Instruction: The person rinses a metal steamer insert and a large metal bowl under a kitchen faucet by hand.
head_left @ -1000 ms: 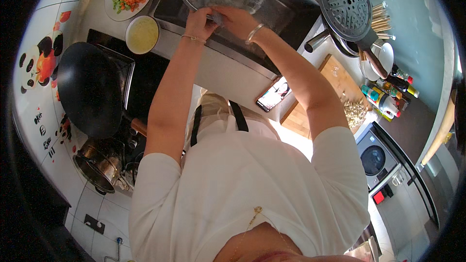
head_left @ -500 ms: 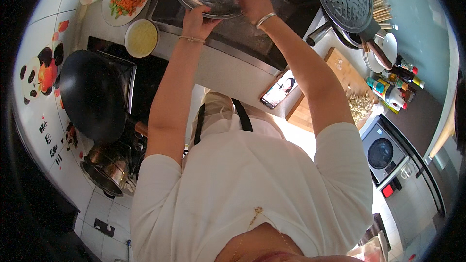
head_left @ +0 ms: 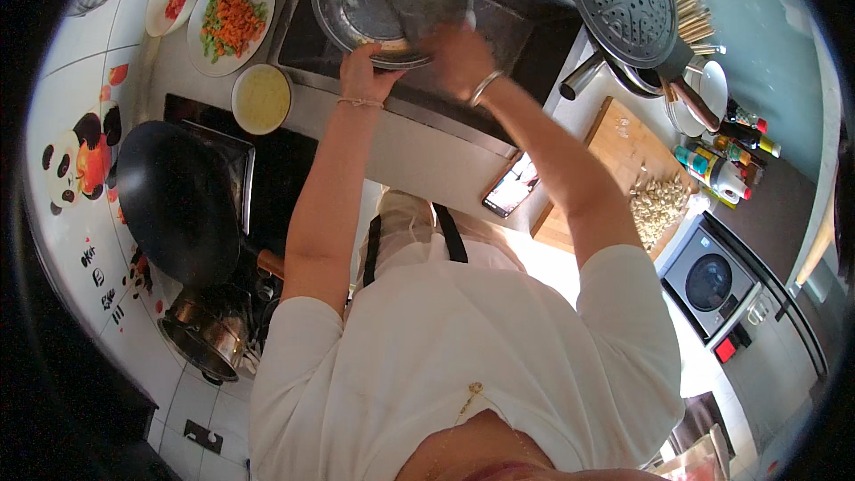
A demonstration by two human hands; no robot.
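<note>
Over the dark sink, a round, shallow metal basin with a shiny rim is tilted, its inside wet and grey. My left hand grips its near rim, with the thumb on the inner side. At the basin's right side, my right hand is smeared by motion. Its fingers cannot be made out, nor whether anything is in them. A bracelet circles each wrist.
Left of the sink stand a plate of chopped vegetables, a bowl of pale yellow food and a black wok. On the right are a phone, a cutting board with chopped pieces, and a pan with a patterned base.
My right hand has swept down and slightly left along the basin, blurring. The basin sits a little lower in view and its tilt differs. My left hand keeps its grip on the rim.
</note>
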